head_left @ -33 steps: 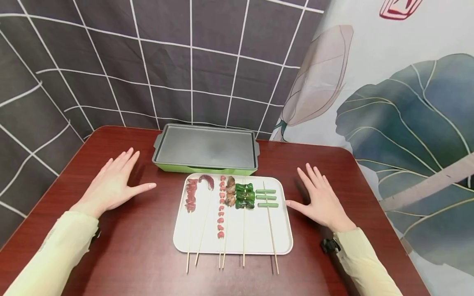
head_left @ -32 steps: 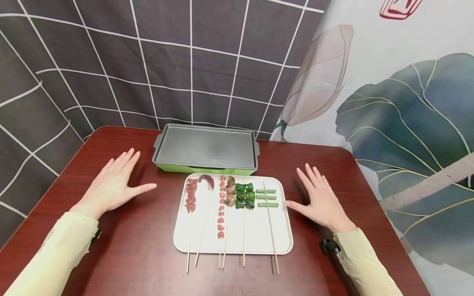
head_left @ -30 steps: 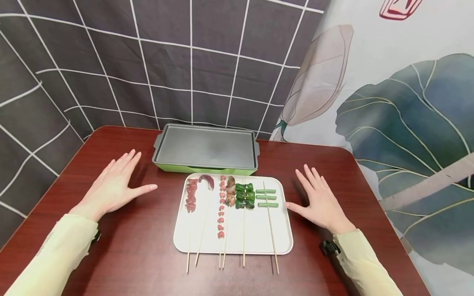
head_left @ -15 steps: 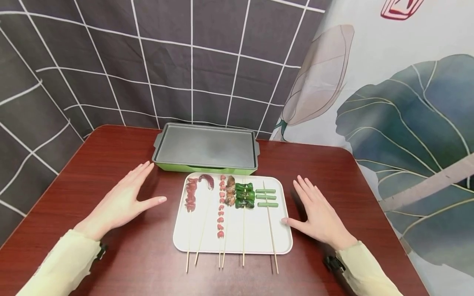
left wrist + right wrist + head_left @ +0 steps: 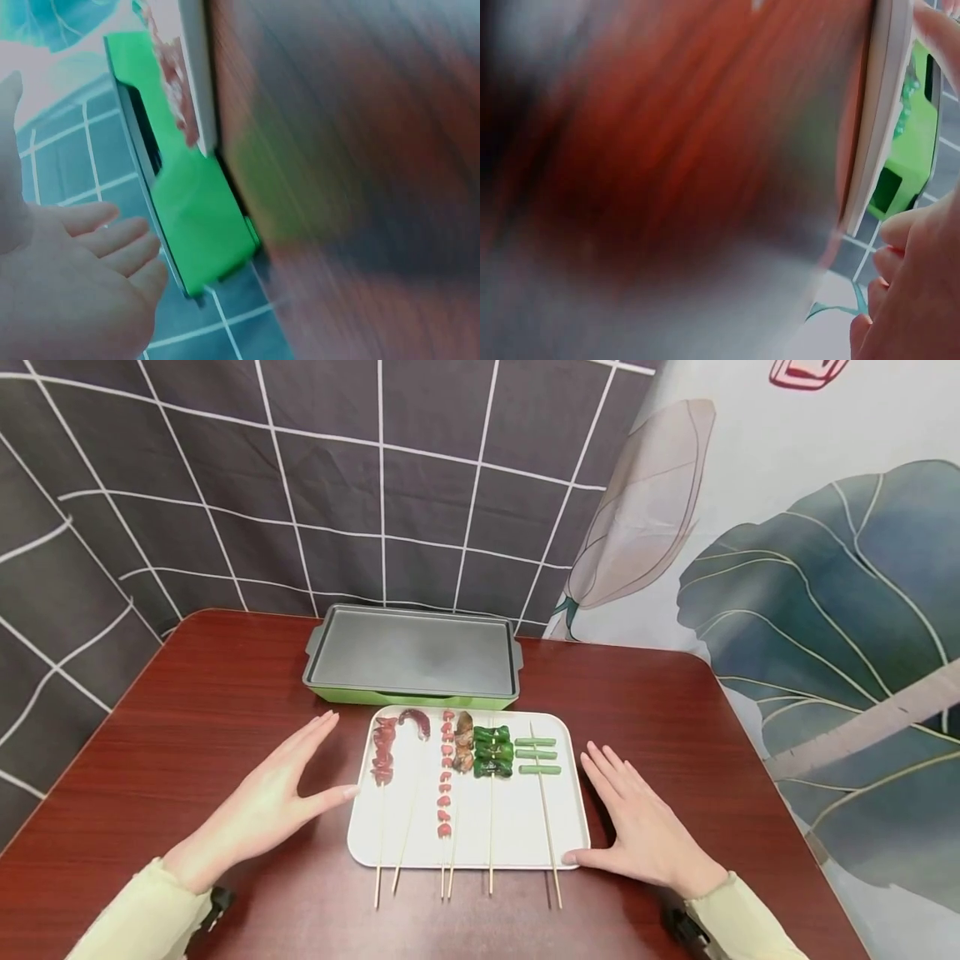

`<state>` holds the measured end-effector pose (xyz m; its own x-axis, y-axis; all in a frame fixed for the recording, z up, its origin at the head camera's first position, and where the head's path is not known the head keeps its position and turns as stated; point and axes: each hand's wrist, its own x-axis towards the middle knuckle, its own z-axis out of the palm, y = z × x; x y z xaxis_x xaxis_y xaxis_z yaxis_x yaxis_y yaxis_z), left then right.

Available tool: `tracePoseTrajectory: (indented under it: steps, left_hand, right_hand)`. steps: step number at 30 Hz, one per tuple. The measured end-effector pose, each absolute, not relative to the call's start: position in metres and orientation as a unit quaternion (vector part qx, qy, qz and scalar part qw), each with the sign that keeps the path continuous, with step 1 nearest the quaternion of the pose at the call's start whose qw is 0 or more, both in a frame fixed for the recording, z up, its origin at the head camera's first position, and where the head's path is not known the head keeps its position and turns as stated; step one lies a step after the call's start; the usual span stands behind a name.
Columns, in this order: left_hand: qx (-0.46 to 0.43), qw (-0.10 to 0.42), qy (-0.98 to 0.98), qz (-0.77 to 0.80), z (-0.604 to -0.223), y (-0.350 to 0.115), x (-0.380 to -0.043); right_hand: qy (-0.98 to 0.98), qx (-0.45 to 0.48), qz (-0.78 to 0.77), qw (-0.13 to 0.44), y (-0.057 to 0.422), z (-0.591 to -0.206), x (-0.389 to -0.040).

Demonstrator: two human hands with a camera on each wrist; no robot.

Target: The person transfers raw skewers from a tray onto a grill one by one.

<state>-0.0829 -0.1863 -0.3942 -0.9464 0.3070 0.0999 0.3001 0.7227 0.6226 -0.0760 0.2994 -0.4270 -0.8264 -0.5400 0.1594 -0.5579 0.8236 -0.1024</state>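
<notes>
A white tray (image 5: 525, 847) lies on the table and bears several skewers, their stick ends jutting over its near edge. From left to right sit a red meat skewer (image 5: 383, 752), a curved dark-red piece (image 5: 417, 724), small red pieces (image 5: 444, 802), brown chunks (image 5: 463, 745), folded green pepper (image 5: 492, 752) and green bean lengths (image 5: 537, 756). My left hand (image 5: 258, 802) hovers left of the tray, fingers straight, thumb tip right at its left rim. My right hand (image 5: 648, 831) is spread beside the right rim, its thumb overlapping the near right corner.
Behind the tray stands a green electric griddle (image 5: 412, 652) with a flat grey plate, close to the tray's far rim. A dark checked cloth (image 5: 322, 477) hangs at the back, and a leaf-printed cloth (image 5: 825, 568) at the right. The table (image 5: 285, 910) is reddish brown wood.
Both hands have moved nearer and inward, to the tray's left and right sides. The right thumb has slid down to the near corner. The head view has shifted slightly; tray and skewers stay put.
</notes>
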Motion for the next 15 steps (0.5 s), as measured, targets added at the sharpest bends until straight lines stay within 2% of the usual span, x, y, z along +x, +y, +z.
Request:
tracePoseTrajectory:
  steps: [9, 15]
  left_hand:
    - [0.154, 0.026, 0.883, 0.443, -0.394, -0.16, -0.065]
    - [0.087, 0.11, 0.827, 0.545, -0.387, -0.149, -0.055]
  right_hand:
    - [-0.952, 0.293, 0.075, 0.045, 0.291, -0.429, -0.069]
    - [-0.955, 0.286, 0.073, 0.034, 0.287, -0.429, -0.066]
